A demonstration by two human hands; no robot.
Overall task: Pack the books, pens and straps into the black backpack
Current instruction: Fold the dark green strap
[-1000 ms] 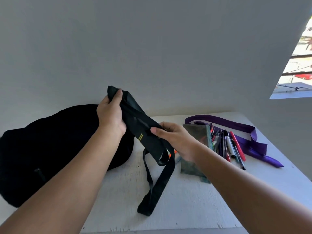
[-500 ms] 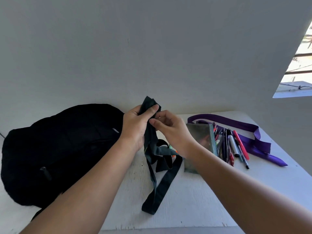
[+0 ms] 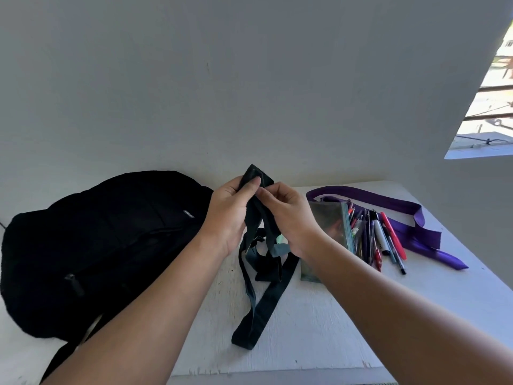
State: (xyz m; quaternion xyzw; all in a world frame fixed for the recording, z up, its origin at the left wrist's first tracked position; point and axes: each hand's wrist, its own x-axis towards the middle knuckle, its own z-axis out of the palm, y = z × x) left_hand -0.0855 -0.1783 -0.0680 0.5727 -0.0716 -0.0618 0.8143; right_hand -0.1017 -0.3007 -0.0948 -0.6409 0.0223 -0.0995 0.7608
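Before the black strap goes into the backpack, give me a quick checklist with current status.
1. Left hand grips the black strap: ok.
2. Right hand pinches the strap's top fold: ok.
3. Strap fully gathered: not ok, a long loop trails on the table.
4. Backpack open to receive it: cannot tell, no opening shows.
5. Pens and purple strap packed: not ok, both lie on the table.

Both forearms reach forward, left hand [image 3: 230, 212] and right hand [image 3: 288, 218] close together, fingers curled in a pinching grip.
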